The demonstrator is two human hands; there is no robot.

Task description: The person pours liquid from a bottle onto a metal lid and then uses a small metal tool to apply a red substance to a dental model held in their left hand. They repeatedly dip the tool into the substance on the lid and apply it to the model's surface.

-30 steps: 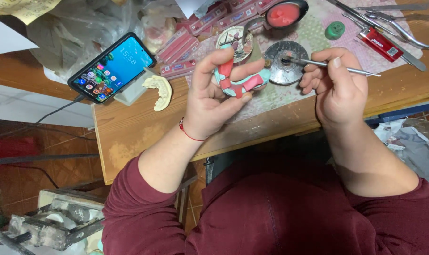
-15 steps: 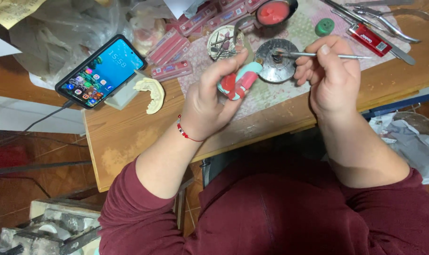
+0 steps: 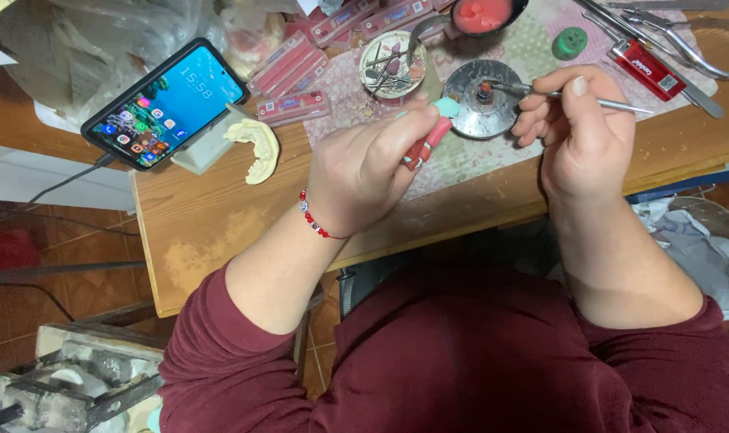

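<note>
Head view looked down on a wooden table (image 3: 212,240) across the upper half of the frame. The left hand (image 3: 364,172), at centre, was closed around a pink and teal dental model (image 3: 430,136), thumb and fingers pinching it just above the table edge. The right hand (image 3: 581,132), right of centre, gripped a thin metal instrument (image 3: 621,104) whose tip reached a small round metal dish (image 3: 481,100) just beside the model. A smartphone (image 3: 164,104) with a lit screen lay propped at upper left, with a pale plaster cast (image 3: 256,148) just beside it. A red lighter (image 3: 647,68) lay at upper right, near metal pliers (image 3: 685,44).
</note>
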